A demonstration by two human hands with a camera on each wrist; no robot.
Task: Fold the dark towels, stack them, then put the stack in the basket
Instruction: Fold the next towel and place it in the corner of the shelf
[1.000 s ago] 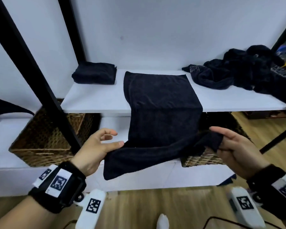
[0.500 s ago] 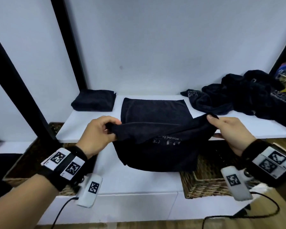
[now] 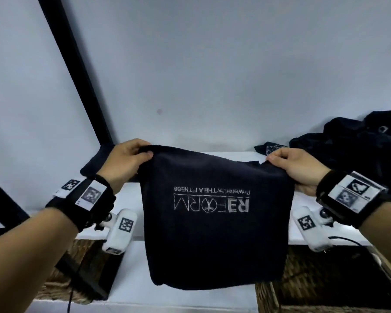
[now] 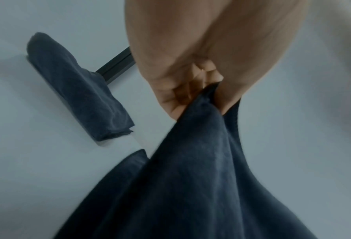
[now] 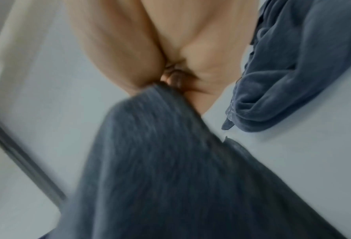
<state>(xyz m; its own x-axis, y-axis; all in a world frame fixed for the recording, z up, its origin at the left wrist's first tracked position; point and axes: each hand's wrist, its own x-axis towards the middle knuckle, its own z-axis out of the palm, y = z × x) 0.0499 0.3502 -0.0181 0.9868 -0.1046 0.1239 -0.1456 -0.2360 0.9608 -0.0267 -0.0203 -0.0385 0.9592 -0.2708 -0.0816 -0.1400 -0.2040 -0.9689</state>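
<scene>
Head view: left hand [image 3: 128,162] and right hand [image 3: 297,169] each pinch a top corner of the dark towel [image 3: 215,222], which hangs over the shelf [image 3: 235,154]; beyond lie a folded towel [image 4: 78,87] and a heap of towels [image 3: 359,145].

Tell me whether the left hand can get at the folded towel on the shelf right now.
Probably not right away: the left hand is pinching a corner of the held towel. The folded towel lies close beside it on the white shelf, nothing between, so once freed it looks reachable.
</scene>
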